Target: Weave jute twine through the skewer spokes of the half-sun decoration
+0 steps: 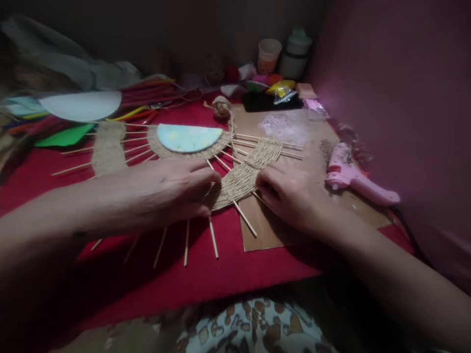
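A half-round woven piece lies in front of me, its thin wooden sticks (pixel 245 219) fanning out from a light blue half-circle (pixel 189 137) edged with twine. A wide band of woven twine (pixel 235 185) crosses the sticks. My left hand (pixel 176 189) is closed over the front part of the band, thumb at its lower edge. My right hand (pixel 287 189), fingers curled, pinches the band's right edge. The fingertips of both hands are partly hidden. From the ball of twine (pixel 221 107) behind, a strand runs down to the half-circle's right corner.
A pink glue gun (pixel 358 179) rests on a brown board (pixel 268 233) at the right. Behind stand a paper cup (pixel 269 56) and a bottle (pixel 295 54), near a dark phone-like slab (pixel 253 102). A white half-circle (pixel 83 105) and green sheet (pixel 66 137) lie left on red cloth (pixel 235 274).
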Demonstrator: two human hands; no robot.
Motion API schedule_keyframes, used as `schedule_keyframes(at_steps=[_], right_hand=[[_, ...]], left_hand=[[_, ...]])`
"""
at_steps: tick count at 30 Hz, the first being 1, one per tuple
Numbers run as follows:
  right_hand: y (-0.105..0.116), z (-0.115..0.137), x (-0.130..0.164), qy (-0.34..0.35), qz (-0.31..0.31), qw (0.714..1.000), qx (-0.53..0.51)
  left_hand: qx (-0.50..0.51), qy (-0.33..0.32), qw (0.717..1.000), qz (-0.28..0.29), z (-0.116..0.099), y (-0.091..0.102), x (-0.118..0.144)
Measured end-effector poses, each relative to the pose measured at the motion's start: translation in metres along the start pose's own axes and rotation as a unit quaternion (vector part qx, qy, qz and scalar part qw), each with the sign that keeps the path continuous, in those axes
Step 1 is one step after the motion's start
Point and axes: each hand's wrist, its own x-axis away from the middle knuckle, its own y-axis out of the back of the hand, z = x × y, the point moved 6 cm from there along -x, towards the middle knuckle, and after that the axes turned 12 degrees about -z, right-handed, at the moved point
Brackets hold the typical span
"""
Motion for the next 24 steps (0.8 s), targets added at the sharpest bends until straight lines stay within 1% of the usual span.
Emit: schedule_keyframes(at_steps=[1, 2, 4, 6, 8, 11, 14, 19, 22, 24], right_hand=[[-0.001, -0.001, 0.002, 0.007, 0.003, 1.000, 0.006], [-0.001, -0.002, 0.003, 0.012, 0.008, 1.000, 0.012], [-0.002, -0.003, 0.005, 0.019, 0.015, 0.999, 0.035], [-0.001, -0.004, 0.006, 0.023, 0.019, 0.997, 0.068], [-0.001, -0.004, 0.006, 0.022, 0.022, 0.995, 0.099], [0.002, -0.007, 0.006, 0.010, 0.026, 0.993, 0.115], [0.007, -0.014, 0.007, -0.010, 0.014, 0.996, 0.090], [0.018, -0.030, 0.006, -0.057, -0.028, 0.998, 0.026], [0.026, -0.034, 0.005, -0.063, -0.053, 0.997, 0.013], [0.030, -0.034, 0.005, -0.063, -0.049, 0.997, -0.001]], left_hand=[[0.002, -0.011, 1.000, 0.019, -0.006, -0.002, -0.003], [-0.001, -0.013, 1.000, 0.010, -0.012, -0.003, -0.007], [-0.014, -0.006, 0.999, -0.035, -0.024, -0.005, -0.017], [-0.026, -0.021, 0.998, -0.048, -0.036, -0.013, -0.026], [-0.027, -0.032, 0.998, -0.041, -0.043, -0.024, -0.033], [-0.019, -0.021, 0.999, -0.028, -0.042, -0.035, -0.039], [-0.004, -0.007, 0.999, -0.033, -0.038, -0.039, -0.040], [0.026, -0.038, 0.997, -0.060, -0.041, -0.039, -0.037], [0.026, -0.053, 0.996, -0.069, -0.040, -0.041, -0.034], [0.017, -0.058, 0.996, -0.070, -0.038, -0.043, -0.033]])
